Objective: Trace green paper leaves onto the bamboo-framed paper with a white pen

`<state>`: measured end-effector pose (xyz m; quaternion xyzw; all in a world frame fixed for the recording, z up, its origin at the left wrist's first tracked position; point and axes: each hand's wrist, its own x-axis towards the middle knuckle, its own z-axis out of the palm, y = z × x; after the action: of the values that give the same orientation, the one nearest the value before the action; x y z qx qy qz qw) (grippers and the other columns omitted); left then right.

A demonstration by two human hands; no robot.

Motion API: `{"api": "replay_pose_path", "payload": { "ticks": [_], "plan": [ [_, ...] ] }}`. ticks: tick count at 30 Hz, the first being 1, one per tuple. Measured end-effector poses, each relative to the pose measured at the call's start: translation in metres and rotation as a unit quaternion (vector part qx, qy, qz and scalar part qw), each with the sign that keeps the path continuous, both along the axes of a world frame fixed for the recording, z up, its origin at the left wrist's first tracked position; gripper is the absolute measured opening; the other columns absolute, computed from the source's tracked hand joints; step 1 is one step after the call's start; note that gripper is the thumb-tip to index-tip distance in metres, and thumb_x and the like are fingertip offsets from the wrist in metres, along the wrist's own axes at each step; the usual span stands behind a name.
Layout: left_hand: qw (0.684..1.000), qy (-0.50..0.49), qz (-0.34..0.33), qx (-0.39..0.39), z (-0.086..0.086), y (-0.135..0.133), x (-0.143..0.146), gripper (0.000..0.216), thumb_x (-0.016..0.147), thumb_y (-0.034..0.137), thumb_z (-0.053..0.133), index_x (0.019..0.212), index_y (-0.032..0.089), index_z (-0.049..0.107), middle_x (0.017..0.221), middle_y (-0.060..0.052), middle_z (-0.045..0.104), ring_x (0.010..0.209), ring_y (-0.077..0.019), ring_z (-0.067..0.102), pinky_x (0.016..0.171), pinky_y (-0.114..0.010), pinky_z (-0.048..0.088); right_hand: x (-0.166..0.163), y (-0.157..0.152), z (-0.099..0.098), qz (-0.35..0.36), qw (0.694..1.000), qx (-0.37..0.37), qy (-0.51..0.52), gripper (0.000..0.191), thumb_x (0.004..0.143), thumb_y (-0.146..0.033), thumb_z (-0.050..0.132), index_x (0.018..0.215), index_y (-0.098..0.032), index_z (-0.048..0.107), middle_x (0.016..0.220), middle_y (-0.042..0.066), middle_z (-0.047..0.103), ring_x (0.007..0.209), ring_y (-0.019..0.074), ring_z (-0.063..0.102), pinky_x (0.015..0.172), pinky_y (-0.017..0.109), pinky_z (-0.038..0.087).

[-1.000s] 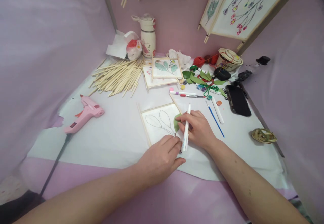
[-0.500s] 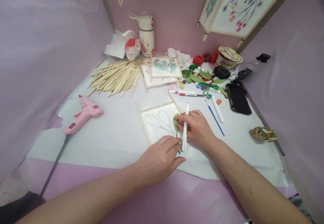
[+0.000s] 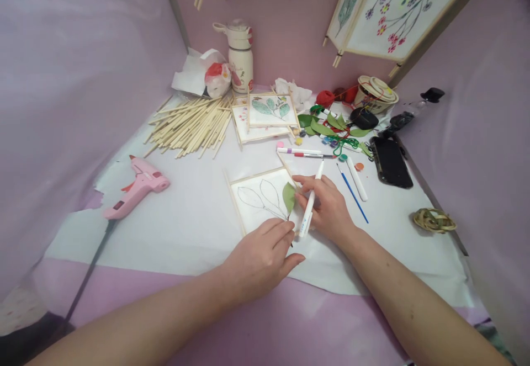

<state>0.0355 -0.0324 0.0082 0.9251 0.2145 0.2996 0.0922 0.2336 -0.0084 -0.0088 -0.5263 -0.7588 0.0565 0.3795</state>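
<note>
A small wood-framed white panel [image 3: 247, 218] lies on the paper, with leaf outlines drawn on it in dark line. On its right side rests a green leaf [image 3: 289, 196], its stem running down under the fingers of my left hand [image 3: 265, 253]. That hand lies flat over the panel's lower right part, thumb spread away from the fingers. My right hand [image 3: 327, 206] is closed round a white marker pen [image 3: 311, 203], tilted with its tip pointing up and away. Its fingertips are right beside the leaf's right edge. The panel's lower right corner is hidden by my hands.
A pink glue gun [image 3: 138, 186] lies left. Behind are a pile of wooden sticks [image 3: 190, 126], finished framed panels [image 3: 271, 113] and a bottle [image 3: 240, 59]. To the right lie a blue paintbrush [image 3: 351, 192], a phone [image 3: 391, 162] and a woven ring [image 3: 434, 220]. A painted lantern [image 3: 397, 15] hangs above.
My right fingers have moved off the leaf to the right, and the marker leans further right. More of the leaf shows now. My left hand has stayed almost in place.
</note>
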Motion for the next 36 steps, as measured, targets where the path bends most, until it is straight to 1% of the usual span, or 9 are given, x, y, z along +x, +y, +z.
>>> {"api": "replay_pose_path", "payload": {
  "ticks": [6,11,14,17,22,25,28,32,36],
  "plan": [
    [1.0,-0.016,-0.015,0.016,0.006,-0.001,0.0,0.021,0.089,0.022,0.056,0.098,0.004,0.062,0.091,-0.016,0.068,0.092,-0.0238,0.063,0.079,-0.038,0.058,-0.002,-0.002,0.002,-0.016,0.999,0.018,0.035,0.012,0.086,-0.019,0.056,0.094,-0.025,0.052,0.105,0.003,0.07,0.091,0.0209,0.062,0.082,0.038,0.047],
    [0.999,-0.022,-0.013,0.031,0.009,-0.001,-0.001,0.021,0.09,0.022,0.054,0.099,0.005,0.062,0.093,-0.017,0.068,0.093,-0.0238,0.061,0.079,-0.039,0.057,-0.004,-0.004,0.005,-0.057,0.986,-0.091,0.125,0.007,0.088,-0.03,0.054,0.089,-0.024,0.05,0.103,0.003,0.069,0.085,0.0183,0.063,0.078,0.034,0.047],
    [1.0,-0.004,-0.015,0.009,0.004,0.001,-0.002,0.026,0.091,0.029,0.053,0.098,0.006,0.062,0.093,-0.016,0.067,0.093,-0.024,0.061,0.079,-0.038,0.057,-0.006,-0.003,0.005,-0.071,0.968,-0.145,0.194,0.012,0.088,-0.035,0.055,0.089,-0.024,0.049,0.096,0.002,0.07,0.08,0.0169,0.063,0.074,0.031,0.047],
    [0.999,0.021,-0.035,-0.026,-0.001,0.003,-0.003,0.033,0.091,0.037,0.051,0.096,0.007,0.063,0.091,-0.016,0.066,0.095,-0.025,0.06,0.078,-0.038,0.056,-0.008,0.0,0.003,-0.06,0.953,-0.179,0.237,0.019,0.082,-0.035,0.062,0.088,-0.024,0.049,0.09,0.001,0.069,0.073,0.0155,0.061,0.067,0.029,0.047],
    [0.997,0.04,-0.044,-0.053,-0.002,0.006,-0.003,0.037,0.092,0.043,0.048,0.095,0.01,0.062,0.091,-0.014,0.065,0.095,-0.0253,0.059,0.078,-0.039,0.054,-0.01,0.005,-0.002,-0.059,0.951,-0.19,0.238,0.016,0.077,-0.026,0.064,0.085,-0.023,0.05,0.085,0.0,0.067,0.07,0.0153,0.06,0.068,0.03,0.047],
    [0.998,0.028,-0.032,-0.043,-0.001,0.007,-0.004,0.032,0.092,0.039,0.05,0.097,0.009,0.061,0.097,-0.016,0.064,0.096,-0.0252,0.057,0.079,-0.04,0.053,-0.009,0.006,-0.002,-0.055,0.943,-0.195,0.263,0.015,0.077,-0.026,0.062,0.085,-0.023,0.05,0.085,0.0,0.067,0.071,0.0155,0.06,0.069,0.03,0.047],
    [0.998,0.043,-0.003,-0.051,-0.001,0.006,-0.005,0.028,0.092,0.035,0.05,0.098,0.009,0.06,0.094,-0.014,0.061,0.088,-0.0235,0.056,0.074,-0.038,0.051,-0.009,0.006,-0.001,-0.063,0.939,-0.194,0.276,0.014,0.076,-0.024,0.062,0.084,-0.023,0.05,0.084,-0.001,0.066,0.071,0.015,0.06,0.069,0.029,0.047],
    [0.99,0.11,0.046,-0.071,-0.001,0.005,-0.004,0.037,0.092,0.043,0.047,0.105,0.011,0.06,0.085,-0.01,0.056,0.078,-0.0221,0.051,0.067,-0.039,0.047,-0.009,0.006,0.0,-0.07,0.942,-0.2,0.259,0.013,0.076,-0.023,0.061,0.083,-0.023,0.05,0.082,-0.002,0.065,0.071,0.0148,0.06,0.068,0.029,0.046],
    [0.987,0.129,0.042,-0.081,-0.003,0.006,-0.003,0.047,0.09,0.051,0.048,0.114,0.012,0.059,0.087,-0.009,0.053,0.077,-0.0217,0.048,0.066,-0.039,0.046,-0.008,0.006,-0.002,-0.071,0.954,-0.192,0.22,0.011,0.077,-0.022,0.06,0.084,-0.023,0.052,0.079,-0.001,0.063,0.07,0.0149,0.058,0.067,0.029,0.045]
  ]
}}
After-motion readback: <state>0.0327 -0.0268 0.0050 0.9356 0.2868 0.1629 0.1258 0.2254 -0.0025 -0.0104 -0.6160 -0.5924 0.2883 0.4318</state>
